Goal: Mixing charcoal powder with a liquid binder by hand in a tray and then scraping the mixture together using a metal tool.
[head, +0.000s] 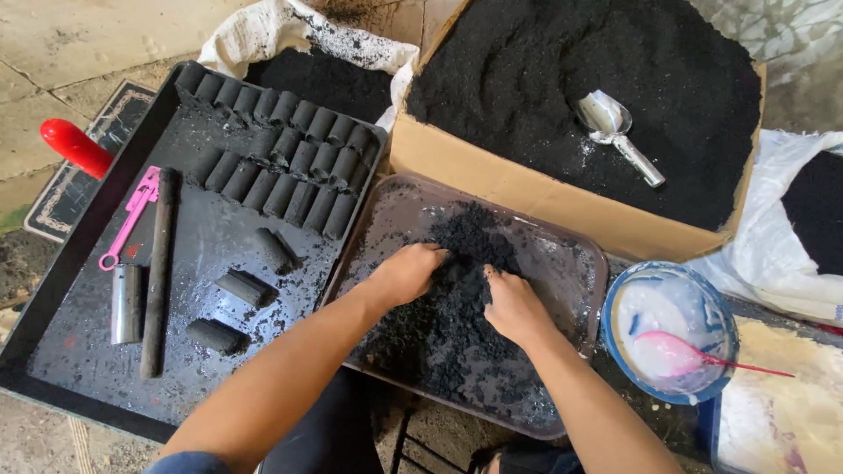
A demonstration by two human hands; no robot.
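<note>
Seen from above, a person's left hand (pixel 406 272) and right hand (pixel 514 307) are both sunk into a heap of black powder (pixel 457 298) piled on a brown tray (pixel 575 263). The left hand lies on the heap's left edge with its fingers curled down into the powder; the right hand presses in from the heap's right side, fingertips buried. How much either hand has gathered cannot be told, since the fingers are hidden in the powder, though neither is spread flat.

Left of the brown tray, touching its edge, lies a larger black tray (pixel 53 290) dusted with the same powder. Rows of short black cylinders (pixel 290 162) fill its far end, and three more lie loose nearer the person. On the side of it farthest from the brown tray rest a long dark rod (pixel 158 272), a short metal tube (pixel 126 303) and a pink plastic tool (pixel 132 215). A red handle (pixel 75 147) pokes out beyond its far left rim.

Beyond the brown tray stands a cardboard box (pixel 527 189) full of black powder, with a metal scoop (pixel 615 132) lying on top. Right of the tray sits a blue bowl (pixel 615 303) of white paste with a pink spoon (pixel 694 355) in it. White sacks (pixel 773 254) slump beside the box, all on a bare stone floor (pixel 79 44).
</note>
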